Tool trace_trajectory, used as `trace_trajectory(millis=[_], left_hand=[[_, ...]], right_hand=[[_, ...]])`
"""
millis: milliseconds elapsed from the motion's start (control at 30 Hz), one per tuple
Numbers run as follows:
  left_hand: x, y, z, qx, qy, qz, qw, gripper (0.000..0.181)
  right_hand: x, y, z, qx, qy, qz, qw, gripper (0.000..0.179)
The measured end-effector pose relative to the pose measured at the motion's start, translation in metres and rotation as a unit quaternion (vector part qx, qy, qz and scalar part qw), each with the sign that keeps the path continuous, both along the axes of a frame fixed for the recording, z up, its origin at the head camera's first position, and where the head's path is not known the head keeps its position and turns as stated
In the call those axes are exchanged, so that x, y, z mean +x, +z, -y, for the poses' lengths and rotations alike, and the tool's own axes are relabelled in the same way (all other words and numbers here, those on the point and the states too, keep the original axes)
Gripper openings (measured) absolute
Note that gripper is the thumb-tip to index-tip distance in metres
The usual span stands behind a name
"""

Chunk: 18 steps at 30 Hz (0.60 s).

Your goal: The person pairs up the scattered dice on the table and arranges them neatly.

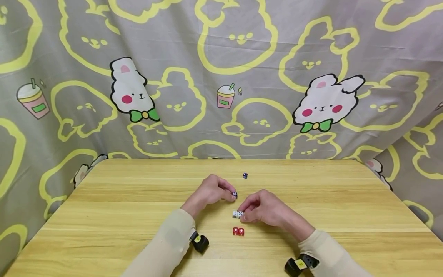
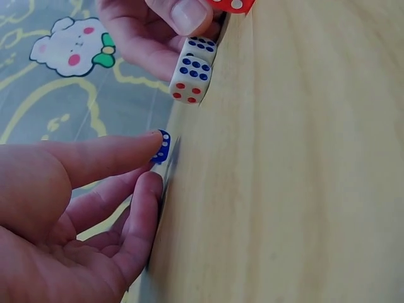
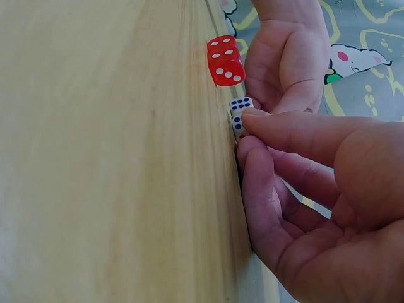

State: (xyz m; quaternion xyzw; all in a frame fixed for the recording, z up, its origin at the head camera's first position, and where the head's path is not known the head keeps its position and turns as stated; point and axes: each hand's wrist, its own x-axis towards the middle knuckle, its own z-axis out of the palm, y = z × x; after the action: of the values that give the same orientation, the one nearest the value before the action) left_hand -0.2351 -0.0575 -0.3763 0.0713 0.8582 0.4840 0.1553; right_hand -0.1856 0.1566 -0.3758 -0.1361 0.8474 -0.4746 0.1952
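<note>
Between thumb and fingers, my left hand (image 1: 212, 190) pinches a dark blue die (image 1: 235, 195) with white pips, low at the tabletop. In the left wrist view the thumb covers part of that blue die (image 2: 165, 146). Nearer to me, my right hand (image 1: 267, 207) pinches the right one of two white dice (image 1: 235, 214), which sit side by side. In the right wrist view its thumb and fingertip hide part of the gripped white die (image 3: 238, 124). A pair of red dice (image 1: 238, 231) stands side by side just in front of the white pair.
Another dark blue die (image 1: 245, 175) lies farther back on the wooden table (image 1: 138, 200). Behind the table's back edge hangs a grey curtain (image 1: 187, 46) with yellow outlines and rabbit prints. Dark cameras (image 1: 199, 242) are strapped at both wrists.
</note>
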Motion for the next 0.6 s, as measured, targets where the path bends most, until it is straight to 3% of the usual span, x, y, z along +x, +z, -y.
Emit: trace_trajectory(millis=[600], left_hand=[[0.0005,-0.0008,0.0008,-0.015,-0.001,-0.007,0.9999,0.013]], right_hand=[[-0.0019,0.0009,0.0014,0.016,0.002,-0.003,0.9999,0.017]])
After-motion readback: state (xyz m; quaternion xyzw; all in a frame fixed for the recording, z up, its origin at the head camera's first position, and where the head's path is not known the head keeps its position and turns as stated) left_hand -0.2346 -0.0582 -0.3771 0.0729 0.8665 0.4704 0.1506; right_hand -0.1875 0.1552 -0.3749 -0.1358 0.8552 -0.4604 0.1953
